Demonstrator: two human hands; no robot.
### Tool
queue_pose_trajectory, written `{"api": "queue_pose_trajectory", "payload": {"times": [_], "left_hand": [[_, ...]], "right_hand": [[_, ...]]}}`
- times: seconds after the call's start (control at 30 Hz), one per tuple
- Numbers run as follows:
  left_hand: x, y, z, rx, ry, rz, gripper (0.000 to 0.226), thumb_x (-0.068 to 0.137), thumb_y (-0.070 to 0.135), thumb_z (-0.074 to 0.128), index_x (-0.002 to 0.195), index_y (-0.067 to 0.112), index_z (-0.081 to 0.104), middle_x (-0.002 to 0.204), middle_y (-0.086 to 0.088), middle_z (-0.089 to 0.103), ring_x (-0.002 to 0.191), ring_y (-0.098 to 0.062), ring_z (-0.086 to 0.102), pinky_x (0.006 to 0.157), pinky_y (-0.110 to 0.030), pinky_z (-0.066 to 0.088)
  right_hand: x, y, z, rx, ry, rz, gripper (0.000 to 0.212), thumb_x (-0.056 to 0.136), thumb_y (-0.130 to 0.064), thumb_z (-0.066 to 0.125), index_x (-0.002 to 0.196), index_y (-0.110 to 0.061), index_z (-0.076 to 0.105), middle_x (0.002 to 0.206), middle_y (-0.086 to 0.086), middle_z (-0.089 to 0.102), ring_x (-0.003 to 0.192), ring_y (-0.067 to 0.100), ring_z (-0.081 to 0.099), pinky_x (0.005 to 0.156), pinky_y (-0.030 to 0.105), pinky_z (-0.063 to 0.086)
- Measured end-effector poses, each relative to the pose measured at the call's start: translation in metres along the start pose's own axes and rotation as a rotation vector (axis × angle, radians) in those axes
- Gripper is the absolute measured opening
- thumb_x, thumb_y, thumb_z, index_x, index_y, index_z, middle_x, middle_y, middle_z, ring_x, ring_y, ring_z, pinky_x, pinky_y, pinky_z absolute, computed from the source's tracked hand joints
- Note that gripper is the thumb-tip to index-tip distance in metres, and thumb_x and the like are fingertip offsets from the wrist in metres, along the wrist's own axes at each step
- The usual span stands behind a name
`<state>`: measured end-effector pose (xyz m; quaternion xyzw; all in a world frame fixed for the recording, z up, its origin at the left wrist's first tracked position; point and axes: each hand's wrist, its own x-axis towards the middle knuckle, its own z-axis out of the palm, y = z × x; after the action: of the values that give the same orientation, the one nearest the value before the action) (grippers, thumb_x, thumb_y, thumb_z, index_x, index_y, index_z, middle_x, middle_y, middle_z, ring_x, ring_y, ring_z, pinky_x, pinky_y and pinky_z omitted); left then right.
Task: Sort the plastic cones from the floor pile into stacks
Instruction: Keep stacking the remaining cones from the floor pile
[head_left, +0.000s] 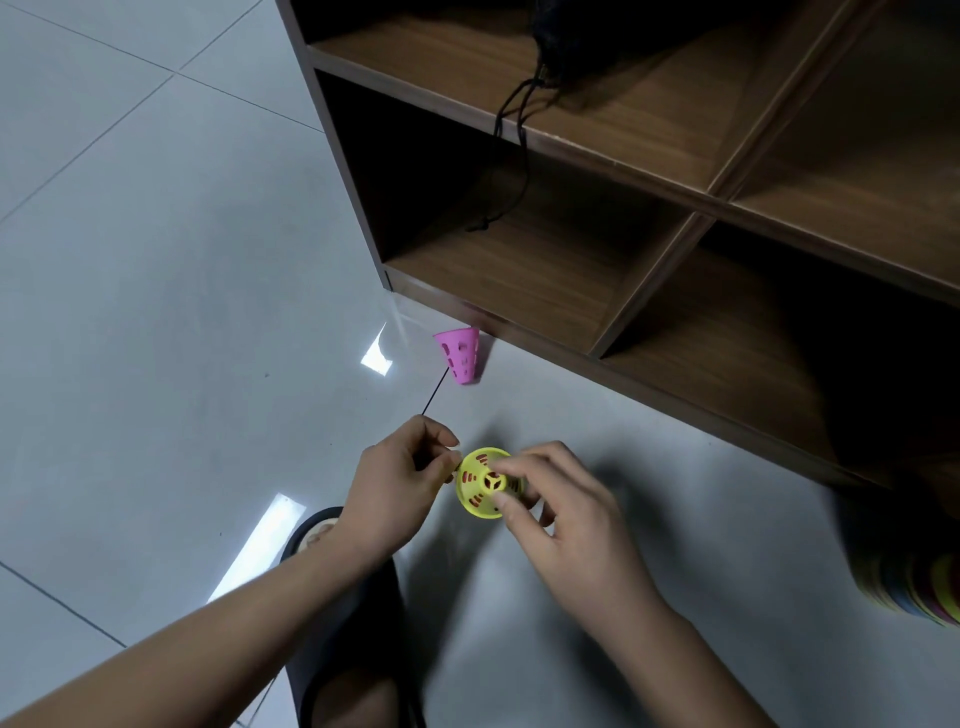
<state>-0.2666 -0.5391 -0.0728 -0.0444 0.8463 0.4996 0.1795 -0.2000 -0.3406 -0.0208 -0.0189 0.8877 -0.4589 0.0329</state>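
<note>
Yellow cone (487, 483), pinched at its rim between left hand (400, 480) and right hand (558, 506), hides orange underneath, near the shelf (644, 332), where a blurred cone stack (914, 587) is cut off.

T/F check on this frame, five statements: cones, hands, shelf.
1. Both hands hold the yellow cone. True: left hand and right hand each have a grip on it.
2. The pink cone stands upright. False: it lies on its side on the floor.
3. The pink cone is inside the shelf unit. False: it lies on the floor just in front.
4. A black cord hangs over a shelf edge. True.
5. The yellow cone is solid-walled. False: it has slots.
</note>
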Motion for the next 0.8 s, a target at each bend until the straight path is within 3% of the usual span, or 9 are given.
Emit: {"api": "queue_pose_trajectory", "payload": {"times": [0.27, 0.4, 0.53, 0.63, 0.73, 0.8], "left_hand": [[0.041, 0.01, -0.013, 0.145, 0.108, 0.18, 0.008, 0.097, 0.023, 0.074, 0.094, 0.029, 0.068, 0.085, 0.013, 0.071, 0.083, -0.008, 0.066, 0.072, -0.02, 0.048], [0.078, 0.019, -0.012, 0.275, 0.117, 0.304, 0.013, 0.098, 0.026, 0.071, 0.11, 0.028, 0.068, 0.111, 0.013, 0.067, 0.092, -0.006, 0.065, 0.079, -0.026, 0.049], [0.113, 0.021, -0.003, 0.425, 0.008, 0.423, 0.038, 0.095, 0.021, 0.072, 0.132, 0.025, 0.064, 0.141, 0.002, 0.055, 0.126, -0.022, 0.055, 0.099, -0.03, 0.045], [0.133, 0.017, 0.006, 0.644, -0.096, 0.46, 0.048, 0.095, 0.026, 0.073, 0.141, 0.026, 0.061, 0.161, -0.001, 0.042, 0.142, -0.032, 0.043, 0.11, -0.044, 0.046], [0.144, 0.013, 0.014, 0.836, -0.169, 0.434, 0.052, 0.097, 0.033, 0.069, 0.148, 0.03, 0.056, 0.169, 0.0, 0.03, 0.151, -0.034, 0.032, 0.113, -0.05, 0.043], [0.147, 0.011, 0.016, 0.86, -0.173, 0.419, 0.051, 0.097, 0.031, 0.069, 0.147, 0.03, 0.056, 0.168, -0.001, 0.032, 0.15, -0.033, 0.032, 0.112, -0.048, 0.043]], "right_hand": [[0.002, 0.007, 0.006, 0.001, -0.004, 0.039, 0.019, 0.098, -0.025, 0.07, 0.113, -0.035, 0.069, 0.112, -0.021, 0.056, 0.092, 0.005, 0.063, 0.076, 0.014, 0.047], [0.001, 0.01, 0.006, 0.013, -0.004, 0.044, 0.019, 0.098, -0.025, 0.07, 0.115, -0.035, 0.069, 0.113, -0.02, 0.057, 0.093, 0.006, 0.064, 0.076, 0.013, 0.046], [0.001, 0.01, 0.008, 0.038, 0.0, 0.057, 0.02, 0.098, -0.025, 0.07, 0.115, -0.035, 0.069, 0.114, -0.019, 0.057, 0.094, 0.008, 0.064, 0.076, 0.017, 0.049], [0.0, 0.011, 0.009, 0.031, 0.01, 0.05, 0.02, 0.098, -0.024, 0.07, 0.116, -0.034, 0.069, 0.114, -0.019, 0.057, 0.094, 0.007, 0.063, 0.077, 0.018, 0.05], [0.001, 0.011, 0.009, 0.025, 0.013, 0.041, 0.02, 0.098, -0.025, 0.069, 0.117, -0.035, 0.069, 0.114, -0.02, 0.056, 0.093, 0.005, 0.062, 0.078, 0.018, 0.05], [0.001, 0.012, 0.009, 0.025, 0.01, 0.042, 0.02, 0.099, -0.027, 0.069, 0.117, -0.035, 0.068, 0.114, -0.02, 0.055, 0.093, 0.005, 0.061, 0.078, 0.018, 0.049]]}}
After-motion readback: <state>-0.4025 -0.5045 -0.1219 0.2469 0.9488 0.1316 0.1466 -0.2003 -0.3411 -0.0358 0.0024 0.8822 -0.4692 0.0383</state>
